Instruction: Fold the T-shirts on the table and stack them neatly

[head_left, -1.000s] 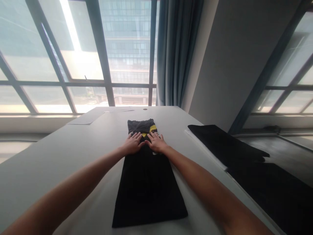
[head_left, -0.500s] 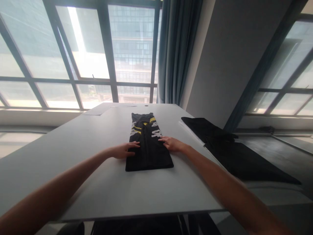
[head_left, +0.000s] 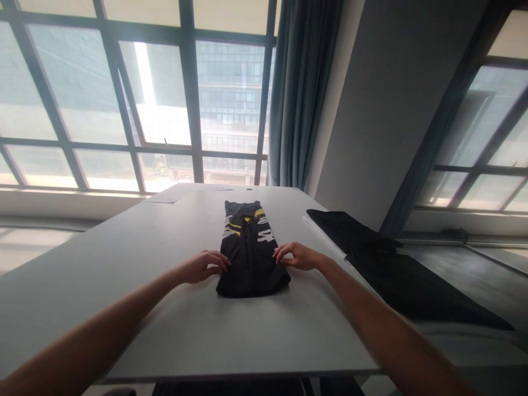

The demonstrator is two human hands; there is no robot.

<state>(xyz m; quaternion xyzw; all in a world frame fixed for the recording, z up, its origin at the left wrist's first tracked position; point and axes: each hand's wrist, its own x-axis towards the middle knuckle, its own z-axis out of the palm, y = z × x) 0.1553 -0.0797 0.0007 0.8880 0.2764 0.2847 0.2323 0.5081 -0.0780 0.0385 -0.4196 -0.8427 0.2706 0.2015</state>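
Note:
A black garment point(head_left: 250, 258) with yellow and white print lies folded into a long narrow strip on the grey table point(head_left: 124, 264), running away from me. My left hand point(head_left: 204, 266) is at its near left edge, fingers curled with the tips on the cloth. My right hand point(head_left: 295, 256) is at the near right edge, fingers bent down onto the cloth in the same way. Both seem to pinch the edges. The garment's near end looks rounded and slightly raised.
More black cloth point(head_left: 371, 247) lies spread over the table's right side and hangs past its edge. Sheets of paper point(head_left: 163, 198) lie at the far left corner. Big windows point(head_left: 157, 110) and a blue-grey curtain point(head_left: 297, 93) stand behind the table.
My hands slid back from the garment's far end, parted to its two sides, and now curl on its near edges. The view pulled back from the table.

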